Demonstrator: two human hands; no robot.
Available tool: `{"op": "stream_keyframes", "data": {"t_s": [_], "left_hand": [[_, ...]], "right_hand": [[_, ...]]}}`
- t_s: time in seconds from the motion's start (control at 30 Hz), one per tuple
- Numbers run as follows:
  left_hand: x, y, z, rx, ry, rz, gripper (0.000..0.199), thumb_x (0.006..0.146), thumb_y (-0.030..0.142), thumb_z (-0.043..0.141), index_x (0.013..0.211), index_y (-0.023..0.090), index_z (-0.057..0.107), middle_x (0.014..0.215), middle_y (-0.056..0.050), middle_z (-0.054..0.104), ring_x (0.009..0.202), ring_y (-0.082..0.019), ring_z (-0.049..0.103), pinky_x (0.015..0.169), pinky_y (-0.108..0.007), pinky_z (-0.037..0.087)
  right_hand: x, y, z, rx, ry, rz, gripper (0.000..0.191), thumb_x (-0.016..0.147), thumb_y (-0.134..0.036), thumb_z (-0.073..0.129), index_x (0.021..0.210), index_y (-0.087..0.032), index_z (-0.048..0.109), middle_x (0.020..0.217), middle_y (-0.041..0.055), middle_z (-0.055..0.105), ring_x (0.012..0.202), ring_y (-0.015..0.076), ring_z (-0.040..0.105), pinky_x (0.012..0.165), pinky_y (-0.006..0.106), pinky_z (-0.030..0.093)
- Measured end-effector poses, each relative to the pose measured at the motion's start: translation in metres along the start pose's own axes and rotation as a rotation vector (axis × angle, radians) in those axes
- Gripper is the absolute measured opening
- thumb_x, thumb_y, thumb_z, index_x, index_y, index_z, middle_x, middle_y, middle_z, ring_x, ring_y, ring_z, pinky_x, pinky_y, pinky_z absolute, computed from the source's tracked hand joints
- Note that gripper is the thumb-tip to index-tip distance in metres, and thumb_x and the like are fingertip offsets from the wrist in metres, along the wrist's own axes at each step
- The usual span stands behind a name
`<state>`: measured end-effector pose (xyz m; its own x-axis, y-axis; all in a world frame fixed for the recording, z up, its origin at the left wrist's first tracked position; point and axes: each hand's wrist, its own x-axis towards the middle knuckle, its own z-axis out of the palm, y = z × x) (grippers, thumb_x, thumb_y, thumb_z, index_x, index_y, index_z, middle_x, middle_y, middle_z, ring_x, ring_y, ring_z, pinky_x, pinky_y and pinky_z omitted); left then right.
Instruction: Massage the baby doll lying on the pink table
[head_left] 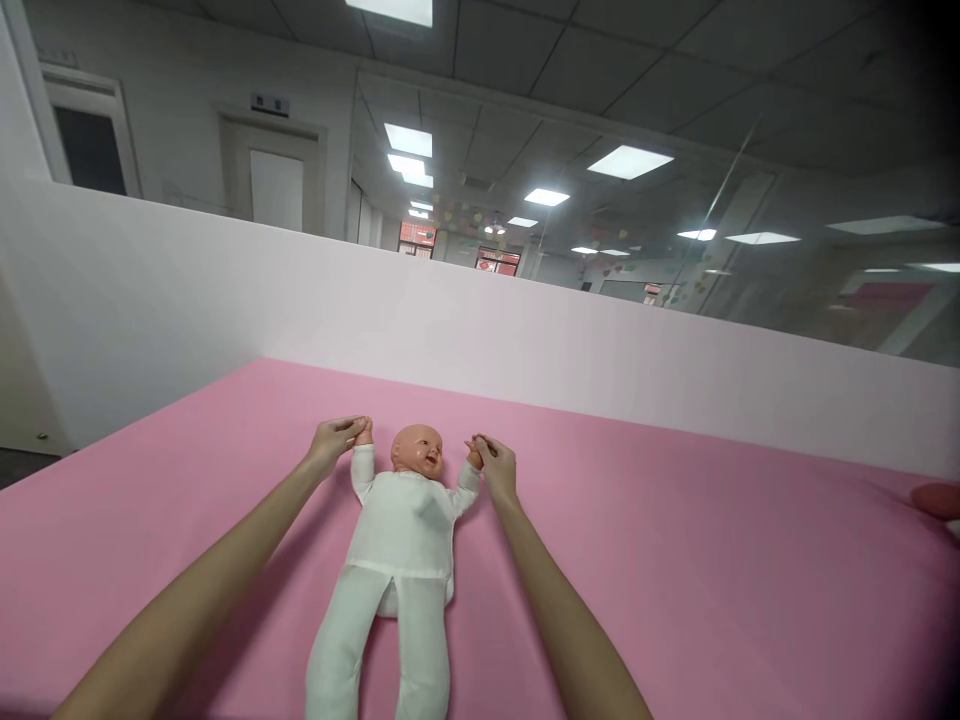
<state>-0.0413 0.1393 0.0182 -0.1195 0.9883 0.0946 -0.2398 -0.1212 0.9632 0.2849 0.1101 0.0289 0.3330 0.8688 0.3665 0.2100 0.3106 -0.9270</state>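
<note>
A baby doll (405, 525) in white cloth clothing lies on its back on the pink mat (675, 560), its head toward the white wall and its legs toward me. Both of its arms are raised beside its head. My left hand (335, 443) pinches the doll's hand on the left side of the picture. On the other side, my right hand (498, 468) has its fingers closed around the doll's other hand, whose small fingers poke out past mine. The doll's feet are cut off by the bottom edge of the view.
A low white wall (450, 320) runs along the far side of the mat, with glass above its right part. At the far right edge lies a reddish rounded object (936, 500), partly cut off. Doors (276, 185) and ceiling lights show beyond.
</note>
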Motion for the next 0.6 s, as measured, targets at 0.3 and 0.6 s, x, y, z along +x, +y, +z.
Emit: {"op": "stream_keyframes", "data": {"t_s": [0.3, 0.6], "left_hand": [[0.044, -0.052, 0.019, 0.212, -0.041, -0.256, 0.040, 0.046, 0.042, 0.098, 0.055, 0.015, 0.070, 0.057, -0.008, 0.071, 0.058, -0.021, 0.065, 0.056, -0.033, 0.052], [0.033, -0.053, 0.006, 0.127, -0.016, -0.201, 0.047, 0.046, 0.045, 0.098, 0.075, 0.013, 0.080, 0.081, -0.012, 0.079, 0.072, -0.022, 0.071, 0.068, -0.033, 0.057]], "right_hand": [[0.021, 0.059, 0.040, -0.268, -0.096, 0.233, 0.024, 0.079, -0.027, 0.055, 0.056, -0.019, 0.059, 0.058, 0.0052, 0.067, 0.068, 0.0202, 0.068, 0.059, 0.025, 0.045], [0.013, 0.053, 0.038, -0.297, -0.110, 0.252, 0.025, 0.082, -0.023, 0.053, 0.058, -0.020, 0.059, 0.066, 0.0081, 0.072, 0.070, 0.0219, 0.069, 0.060, 0.027, 0.047]]}}
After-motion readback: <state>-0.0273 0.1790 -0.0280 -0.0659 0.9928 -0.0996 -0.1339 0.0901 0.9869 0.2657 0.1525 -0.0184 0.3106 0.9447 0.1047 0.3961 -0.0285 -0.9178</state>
